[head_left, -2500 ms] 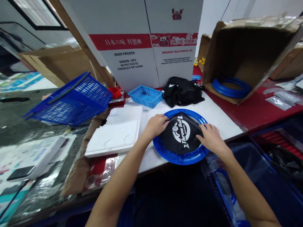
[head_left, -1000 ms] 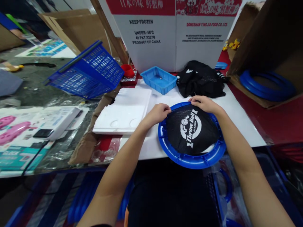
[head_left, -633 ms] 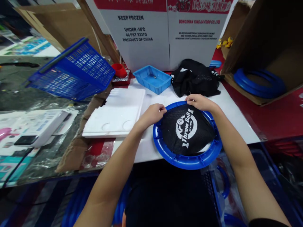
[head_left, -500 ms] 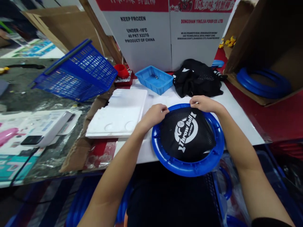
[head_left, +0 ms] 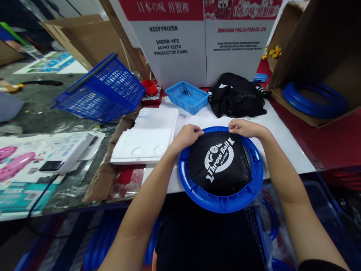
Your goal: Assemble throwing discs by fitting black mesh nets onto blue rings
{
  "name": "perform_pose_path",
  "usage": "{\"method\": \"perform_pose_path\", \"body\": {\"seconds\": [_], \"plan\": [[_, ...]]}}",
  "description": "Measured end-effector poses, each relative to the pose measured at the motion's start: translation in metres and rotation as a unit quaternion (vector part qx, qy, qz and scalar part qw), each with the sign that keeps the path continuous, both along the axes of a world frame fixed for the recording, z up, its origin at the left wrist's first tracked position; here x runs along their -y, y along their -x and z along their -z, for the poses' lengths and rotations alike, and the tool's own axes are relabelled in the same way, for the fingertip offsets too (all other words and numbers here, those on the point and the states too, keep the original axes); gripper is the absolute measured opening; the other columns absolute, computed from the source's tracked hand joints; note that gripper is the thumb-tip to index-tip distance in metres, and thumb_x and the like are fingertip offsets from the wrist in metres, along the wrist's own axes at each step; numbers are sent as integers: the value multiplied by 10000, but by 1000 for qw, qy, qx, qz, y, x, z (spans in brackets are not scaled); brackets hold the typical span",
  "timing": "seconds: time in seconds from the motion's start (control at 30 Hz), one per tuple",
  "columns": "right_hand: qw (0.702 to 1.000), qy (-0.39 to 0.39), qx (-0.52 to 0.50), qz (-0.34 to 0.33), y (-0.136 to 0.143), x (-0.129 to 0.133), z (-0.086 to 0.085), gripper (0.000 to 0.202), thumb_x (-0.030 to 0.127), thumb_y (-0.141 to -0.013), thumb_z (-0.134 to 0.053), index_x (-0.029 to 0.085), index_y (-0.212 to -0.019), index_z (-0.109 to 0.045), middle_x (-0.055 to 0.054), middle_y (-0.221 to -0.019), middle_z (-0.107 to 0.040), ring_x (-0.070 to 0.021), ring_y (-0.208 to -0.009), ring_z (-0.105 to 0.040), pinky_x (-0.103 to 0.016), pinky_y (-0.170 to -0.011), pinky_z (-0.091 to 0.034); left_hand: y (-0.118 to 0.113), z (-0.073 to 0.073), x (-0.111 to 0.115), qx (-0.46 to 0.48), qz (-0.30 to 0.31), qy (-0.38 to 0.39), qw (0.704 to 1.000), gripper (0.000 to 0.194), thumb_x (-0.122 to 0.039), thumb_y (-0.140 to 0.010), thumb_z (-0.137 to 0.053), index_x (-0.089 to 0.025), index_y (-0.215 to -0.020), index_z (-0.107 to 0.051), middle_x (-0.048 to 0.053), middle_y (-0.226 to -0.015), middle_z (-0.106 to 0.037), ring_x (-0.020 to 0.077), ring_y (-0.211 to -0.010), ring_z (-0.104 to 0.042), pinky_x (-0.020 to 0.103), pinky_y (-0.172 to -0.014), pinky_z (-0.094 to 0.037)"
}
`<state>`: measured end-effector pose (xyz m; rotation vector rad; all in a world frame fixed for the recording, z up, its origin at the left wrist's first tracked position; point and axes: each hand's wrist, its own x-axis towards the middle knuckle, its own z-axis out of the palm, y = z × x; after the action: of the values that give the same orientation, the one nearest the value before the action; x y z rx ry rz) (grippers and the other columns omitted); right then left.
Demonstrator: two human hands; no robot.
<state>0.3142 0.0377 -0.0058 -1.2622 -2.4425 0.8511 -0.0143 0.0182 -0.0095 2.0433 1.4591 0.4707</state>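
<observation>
A blue plastic ring (head_left: 222,205) lies at the near edge of the white work surface and juts past it. Inside the ring is black mesh fabric (head_left: 234,177) with a white "Throw Ball" print; a gap shows between fabric and ring at the right. My left hand (head_left: 190,136) pinches the fabric edge at the ring's upper left. At the upper right, my right hand (head_left: 243,128) pinches the fabric edge against the rim. Behind the ring lie a heap of black fabric (head_left: 237,96) and a light blue tray (head_left: 187,98) holding small parts.
White foam slabs (head_left: 146,131) lie left of the ring. Farther left are a tilted blue basket (head_left: 104,90) and a white device (head_left: 67,154). A printed carton (head_left: 180,52) stands behind. An open cardboard box at right holds blue rings (head_left: 313,103).
The view has shifted slightly left. The mesh fabric has moved a little within the ring, with the gap at its right side now wider. Both hands keep their pinch.
</observation>
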Motion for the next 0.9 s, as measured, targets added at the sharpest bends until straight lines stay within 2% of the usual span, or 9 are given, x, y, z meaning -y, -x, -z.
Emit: {"method": "perform_pose_path", "body": {"seconds": [0.1,0.2,0.3,0.47,0.57,0.77,0.9], "plan": [[1000,-6,2,5,1,1,0,181,352,-957,-634,224,-905,-752,-83,-1007,-751,-265,-949,-678,-410,-915,-530,5,0,-1,-19,14,0,1000,264,-349,-963,-659,-175,-930,-854,102,-930,-851,258,-866,-742,373,-867,-565],[1000,5,-6,-4,1,0,1,196,386,-944,-647,229,-885,-748,-84,-1019,-748,-273,-959,-680,-418,-938,-529,9,-2,-2,-14,24,8,1000,266,-360,-968,-656,-178,-935,-847,108,-982,-858,267,-918,-756,372,-889,-571],[1000,10,-16,-7,1,0,3,213,414,-939,-662,229,-879,-748,-82,-1010,-744,-274,-952,-679,-421,-934,-533,8,-2,-3,-2,24,11,1000,271,-373,-977,-641,-182,-951,-832,101,-1021,-865,271,-964,-765,364,-892,-574],[1000,7,-13,-5,2,0,3,233,425,-942,-649,224,-876,-746,-82,-996,-737,-266,-948,-673,-420,-935,-536,6,-2,-3,-26,37,8,999,261,-371,-974,-638,-182,-927,-811,96,-956,-850,261,-909,-753,359,-856,-563],[1000,10,-11,-7,3,-1,3,250,452,-937,-646,228,-873,-735,-84,-1000,-730,-272,-944,-669,-426,-935,-533,7,0,-2,-29,40,1,999,267,-372,-991,-625,-184,-941,-807,105,-985,-848,267,-928,-754,363,-867,-556],[1000,4,-3,-11,2,-1,4,215,398,-958,-624,230,-880,-734,-83,-1005,-730,-273,-954,-676,-434,-942,-546,5,2,-4,-17,48,0,999,276,-372,-998,-603,-182,-961,-800,102,-1009,-848,268,-950,-759,361,-884,-570],[1000,-11,2,-2,4,0,7,161,339,-959,-631,238,-885,-731,-84,-996,-733,-278,-959,-675,-431,-948,-546,10,-2,-7,-39,68,-8,997,258,-350,-975,-606,-185,-954,-804,105,-1034,-846,265,-942,-750,362,-896,-569]]}}
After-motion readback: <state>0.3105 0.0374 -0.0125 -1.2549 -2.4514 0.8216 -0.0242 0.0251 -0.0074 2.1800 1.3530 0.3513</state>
